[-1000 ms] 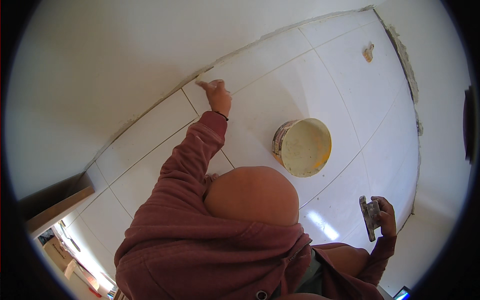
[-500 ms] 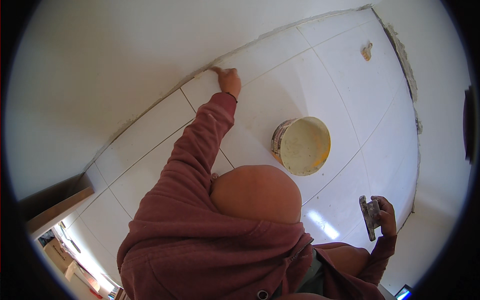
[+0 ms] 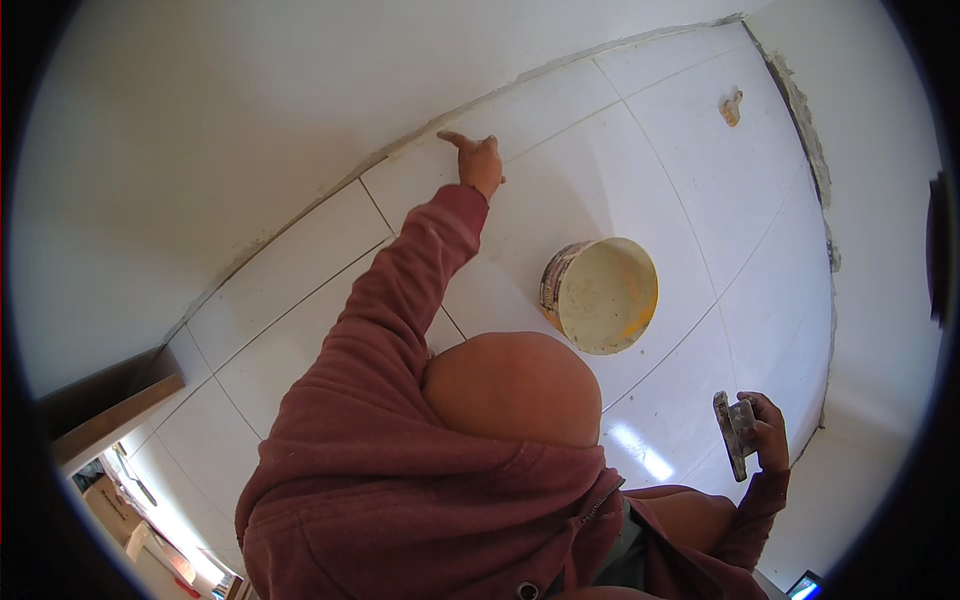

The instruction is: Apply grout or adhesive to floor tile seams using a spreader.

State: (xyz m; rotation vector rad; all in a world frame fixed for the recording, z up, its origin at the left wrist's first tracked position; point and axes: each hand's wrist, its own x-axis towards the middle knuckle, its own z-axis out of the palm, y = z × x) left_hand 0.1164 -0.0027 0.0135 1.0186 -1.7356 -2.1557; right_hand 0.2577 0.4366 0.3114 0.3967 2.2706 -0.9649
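My left hand (image 3: 476, 160) reaches out to the white floor tiles (image 3: 530, 115) beside the rough grout strip (image 3: 395, 152) at the wall's foot, with a finger stretched toward that edge and nothing visible in it. My right hand (image 3: 768, 432), low on the right, grips a dirty, plaster-smeared float (image 3: 731, 432). Between and beyond my hands a round bucket (image 3: 607, 294) stands on the tiles, its inside coated with pale greyish paste and some yellow on the side. My bare knee (image 3: 510, 390) is bent below the bucket.
White walls (image 3: 250, 120) border the tiles, with a ragged gap (image 3: 805, 120) along the right-hand wall's foot. A small tan object (image 3: 731, 108) lies near that gap. At lower left are a wooden-edged dark recess or board (image 3: 120, 405) and clutter including a cardboard box (image 3: 110, 508).
My left hand has slid rightward and a little upward along the wall's edge, its finger extended. My right hand with the float has stayed almost still, as has the bucket.
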